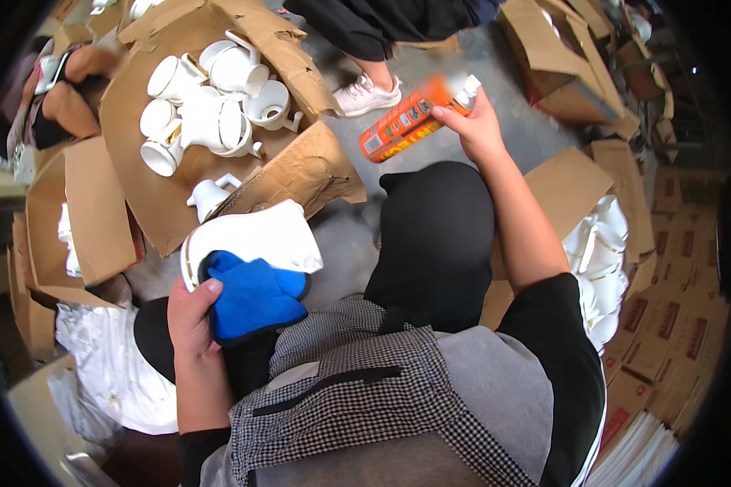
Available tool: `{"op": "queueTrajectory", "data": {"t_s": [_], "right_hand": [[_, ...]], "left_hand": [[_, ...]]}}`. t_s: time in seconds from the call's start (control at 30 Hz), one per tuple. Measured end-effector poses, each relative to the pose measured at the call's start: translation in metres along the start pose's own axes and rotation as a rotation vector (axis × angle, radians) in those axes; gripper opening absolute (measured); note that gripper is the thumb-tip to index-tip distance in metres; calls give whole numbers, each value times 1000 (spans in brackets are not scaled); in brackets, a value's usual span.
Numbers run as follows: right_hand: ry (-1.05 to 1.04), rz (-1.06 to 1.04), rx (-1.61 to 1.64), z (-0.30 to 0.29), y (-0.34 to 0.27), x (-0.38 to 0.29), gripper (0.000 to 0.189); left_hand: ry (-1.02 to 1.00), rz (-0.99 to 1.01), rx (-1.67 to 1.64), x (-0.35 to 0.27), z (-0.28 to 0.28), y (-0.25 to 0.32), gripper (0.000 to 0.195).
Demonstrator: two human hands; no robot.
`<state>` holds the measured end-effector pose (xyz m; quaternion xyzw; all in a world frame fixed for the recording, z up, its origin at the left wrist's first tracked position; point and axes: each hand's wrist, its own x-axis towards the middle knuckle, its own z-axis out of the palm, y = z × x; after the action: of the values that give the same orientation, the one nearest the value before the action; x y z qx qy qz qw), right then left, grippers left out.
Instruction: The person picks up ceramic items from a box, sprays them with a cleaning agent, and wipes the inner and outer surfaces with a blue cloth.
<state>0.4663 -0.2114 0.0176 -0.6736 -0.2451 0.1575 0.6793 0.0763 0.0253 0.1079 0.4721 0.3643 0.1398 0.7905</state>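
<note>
My left hand [198, 307] grips a white ceramic vessel [253, 237] with a gold-coloured band near its rim, together with a blue cloth [253, 298] with dark edging that lies against it. The vessel is tilted on its side above my lap. Up and to the right, my right hand [478, 125] is closed around the white-topped end of an orange aerosol can [402, 125], which bears printed writing and points down to the left. The can is held above my knee, apart from the vessel.
An open cardboard box [298, 164] at the upper left holds several white ceramic pots [216, 122]. More white pieces [597, 262] fill a box on the right. Stacked cartons [664, 304] stand beyond it. One person's shoe [368, 96] is on the floor ahead; another person [67, 103] sits far left.
</note>
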Motion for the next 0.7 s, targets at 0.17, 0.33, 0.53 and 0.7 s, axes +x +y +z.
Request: {"op": "queueTrajectory", "data": {"t_s": [0.17,0.33,0.53,0.7], "right_hand": [[-280,-133,127,51,-117,-38,61],[-367,-202,218,122,-134,-94,91],[-457,-12,261,164,-115,-151,82],[-564,-549,-448,176,-119,-177,80]], "left_hand": [[-121,-62,-98,-36,-18,-15,54],[-134,-13,-193,-58,-29,-32,52],[-167,84,-97,-57,-48,-61,44],[-254,280,51,-61,-62,-73,45]]}}
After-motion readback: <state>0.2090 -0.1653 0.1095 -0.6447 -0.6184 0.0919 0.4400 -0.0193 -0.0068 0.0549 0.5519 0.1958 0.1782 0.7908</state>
